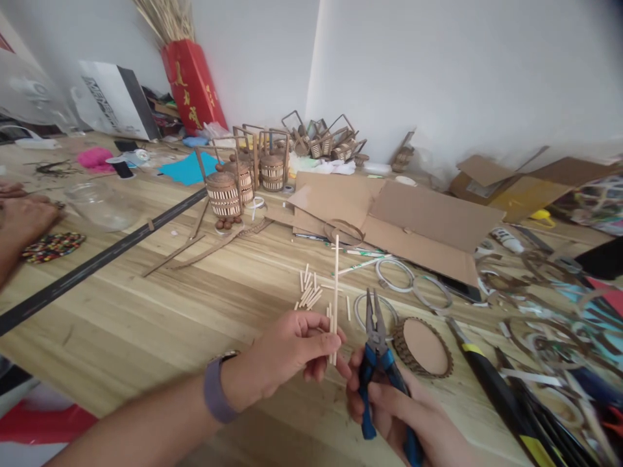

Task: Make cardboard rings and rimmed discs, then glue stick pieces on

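Observation:
My left hand [306,344], with a band on its wrist, pinches a few thin pale wooden sticks [337,279]; one stands much taller than the others. To its right, my right hand [403,402] is wrapped round the blue handles of pliers [376,337], whose jaws point up and are slightly apart. The jaws are not touching the sticks. Just beyond my left hand lie several short cut stick pieces [309,292] on the wooden table. A round woven piece with a flat tan face [424,347] sits right of the pliers.
Small lidded baskets [224,193] with handles stand at the back. Flattened cardboard [389,214] and white rings [394,274] lie beyond my hands. Tools [501,395] and strips crowd the right. Another person's hand [29,217] rests at far left, near a glass jar [104,204].

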